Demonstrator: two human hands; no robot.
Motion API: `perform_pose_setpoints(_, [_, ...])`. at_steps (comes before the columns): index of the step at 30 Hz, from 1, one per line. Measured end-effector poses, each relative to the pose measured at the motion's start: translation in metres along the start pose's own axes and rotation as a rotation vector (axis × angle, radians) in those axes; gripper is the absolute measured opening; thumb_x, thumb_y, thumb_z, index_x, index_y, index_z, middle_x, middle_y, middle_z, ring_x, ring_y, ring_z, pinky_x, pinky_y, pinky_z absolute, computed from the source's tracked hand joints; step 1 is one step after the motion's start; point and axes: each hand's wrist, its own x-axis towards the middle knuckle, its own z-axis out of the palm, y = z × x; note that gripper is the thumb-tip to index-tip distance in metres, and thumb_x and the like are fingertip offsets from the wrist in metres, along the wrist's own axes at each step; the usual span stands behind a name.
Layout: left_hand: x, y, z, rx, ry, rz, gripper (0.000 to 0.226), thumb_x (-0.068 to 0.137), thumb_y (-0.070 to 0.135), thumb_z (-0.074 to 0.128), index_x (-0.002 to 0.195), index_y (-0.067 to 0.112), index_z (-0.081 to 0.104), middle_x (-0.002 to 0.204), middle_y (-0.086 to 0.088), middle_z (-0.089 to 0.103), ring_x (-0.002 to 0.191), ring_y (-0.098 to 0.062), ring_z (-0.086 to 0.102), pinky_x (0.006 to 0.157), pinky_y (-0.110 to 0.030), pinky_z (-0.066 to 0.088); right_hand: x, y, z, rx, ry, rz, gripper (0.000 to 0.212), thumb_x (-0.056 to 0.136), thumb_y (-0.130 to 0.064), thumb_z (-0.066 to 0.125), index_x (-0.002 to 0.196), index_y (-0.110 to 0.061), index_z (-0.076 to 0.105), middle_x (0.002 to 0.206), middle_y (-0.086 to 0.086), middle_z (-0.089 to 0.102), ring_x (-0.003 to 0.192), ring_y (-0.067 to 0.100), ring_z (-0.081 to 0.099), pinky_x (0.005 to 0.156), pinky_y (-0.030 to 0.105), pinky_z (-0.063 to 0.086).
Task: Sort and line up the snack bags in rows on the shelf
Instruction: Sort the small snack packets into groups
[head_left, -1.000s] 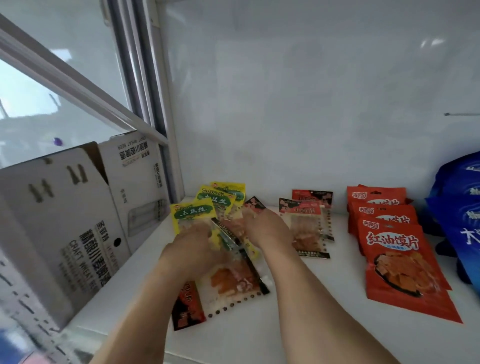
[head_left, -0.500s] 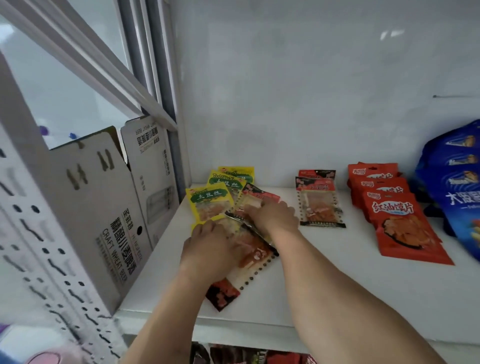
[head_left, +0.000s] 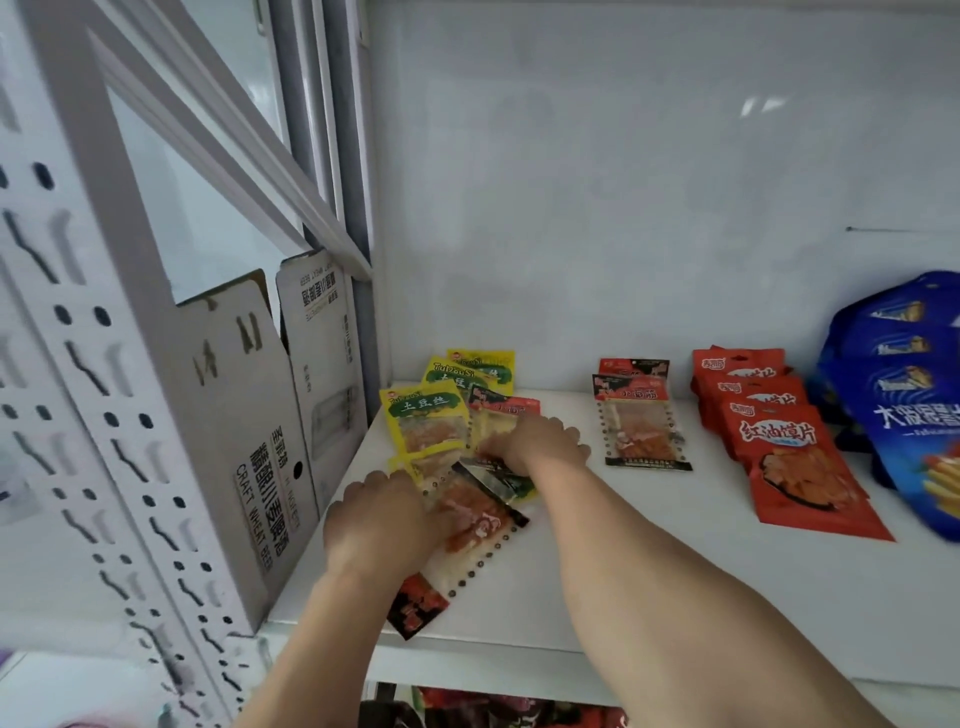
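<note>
A loose pile of small snack bags lies at the left of the white shelf (head_left: 649, 587). My left hand (head_left: 374, 525) rests palm down on a clear red-ended bag (head_left: 467, 551) that points at the shelf's front edge. My right hand (head_left: 535, 447) presses on another red-topped bag (head_left: 498, 415) further back; its fingertips are hidden. Yellow bags (head_left: 423, 421) overlap in a row towards the back wall. To the right lie two stacked clear red bags (head_left: 641, 428), then a row of orange-red bags (head_left: 795, 467).
An open grey cardboard box (head_left: 270, 447) stands against the shelf's left side, beside a perforated metal upright (head_left: 104, 415). Big blue bags (head_left: 904, 395) fill the far right. More packs show on the shelf below (head_left: 493, 712).
The view has tilted up and drawn back. My right hand has slid a little further back over the red-topped bag; my left hand stays on the pile.
</note>
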Motion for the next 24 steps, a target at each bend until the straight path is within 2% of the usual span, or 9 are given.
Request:
perform_pose_setpoints(5, [-0.001,0.0,-0.007,-0.146,-0.015,-0.015,0.06,0.085,0.062,0.063,0.123,0.017,0.051,0.119,-0.005,0.055,0.109,-0.027,0.061,0.088,-0.036,0.052,-0.001,0.005,-0.008,0.036,0.012,0.03,0.101,0.069,-0.071,0.074,0.145,-0.016,0.038,0.143,0.009,0.052,0.132,0.032,0.048,0.101,0.039,0.042])
perform_pose_setpoints(8, [0.002,-0.003,-0.012,-0.261,-0.074,-0.026,0.058,0.085,0.051,0.07,0.126,0.016,0.05,0.122,-0.004,0.06,0.106,-0.024,0.06,0.09,-0.037,0.054,0.0,0.009,-0.009,0.117,-0.023,0.053,0.097,0.07,-0.064,0.078,0.142,-0.011,0.04,0.138,0.012,0.054,0.127,0.031,0.051,0.098,0.037,0.048])
perform_pose_setpoints(10, [0.002,-0.005,-0.016,-0.326,-0.117,-0.026,0.057,0.087,0.045,0.073,0.129,0.013,0.05,0.123,-0.005,0.061,0.104,-0.023,0.058,0.091,-0.035,0.052,0.0,0.013,-0.009,0.165,-0.02,0.044,0.091,0.079,-0.058,0.075,0.145,-0.009,0.036,0.139,0.017,0.049,0.129,0.031,0.045,0.088,0.034,0.045])
perform_pose_setpoints(12, [0.003,-0.007,-0.017,-0.403,-0.129,-0.007,0.044,0.088,0.039,0.074,0.117,0.013,0.055,0.109,-0.004,0.06,0.093,-0.02,0.056,0.085,-0.033,0.05,-0.002,0.017,-0.008,0.224,-0.006,0.019,0.082,0.086,-0.052,0.071,0.145,-0.009,0.035,0.14,0.019,0.045,0.13,0.031,0.042,0.08,0.033,0.04])
perform_pose_setpoints(14, [0.003,-0.011,-0.016,-0.479,-0.124,0.0,0.034,0.089,0.037,0.074,0.102,0.014,0.053,0.099,-0.002,0.059,0.085,-0.019,0.057,0.078,-0.032,0.048,-0.004,0.021,-0.009,0.258,-0.003,-0.017,0.077,0.086,-0.05,0.073,0.141,-0.008,0.04,0.137,0.019,0.049,0.131,0.031,0.042,0.084,0.034,0.042])
perform_pose_setpoints(18, [0.004,-0.015,-0.012,-0.597,-0.05,-0.057,0.029,0.095,0.039,0.065,0.105,0.014,0.054,0.107,-0.008,0.067,0.096,-0.028,0.065,0.087,-0.039,0.055,-0.012,0.024,-0.014,0.271,-0.029,-0.08,0.069,0.078,-0.047,0.081,0.128,-0.006,0.056,0.127,0.013,0.063,0.12,0.031,0.056,0.098,0.039,0.05])
perform_pose_setpoints(20, [0.005,-0.014,-0.012,-0.486,-0.026,-0.073,0.039,0.096,0.04,0.06,0.122,0.013,0.049,0.115,-0.01,0.067,0.102,-0.03,0.065,0.088,-0.038,0.054,-0.017,0.027,-0.018,0.309,-0.031,-0.101,0.059,0.078,-0.04,0.083,0.122,-0.007,0.06,0.124,0.012,0.067,0.113,0.029,0.062,0.095,0.037,0.052])
perform_pose_setpoints(22, [0.005,-0.014,-0.012,-0.31,0.016,-0.055,0.058,0.096,0.043,0.057,0.142,0.016,0.035,0.131,-0.01,0.062,0.115,-0.032,0.061,0.094,-0.041,0.052,-0.023,0.031,-0.022,0.346,-0.03,-0.102,0.058,0.081,-0.034,0.083,0.126,-0.008,0.059,0.129,0.011,0.065,0.115,0.029,0.062,0.089,0.03,0.05])
perform_pose_setpoints(24, [0.007,-0.011,-0.013,-0.153,0.115,0.069,0.068,0.098,0.038,0.056,0.155,0.024,0.022,0.154,-0.006,0.042,0.138,-0.031,0.042,0.106,-0.045,0.042,-0.029,0.036,-0.025,0.382,-0.03,-0.092,0.062,0.083,-0.03,0.081,0.134,-0.006,0.055,0.136,0.012,0.06,0.121,0.029,0.058,0.084,0.026,0.042])
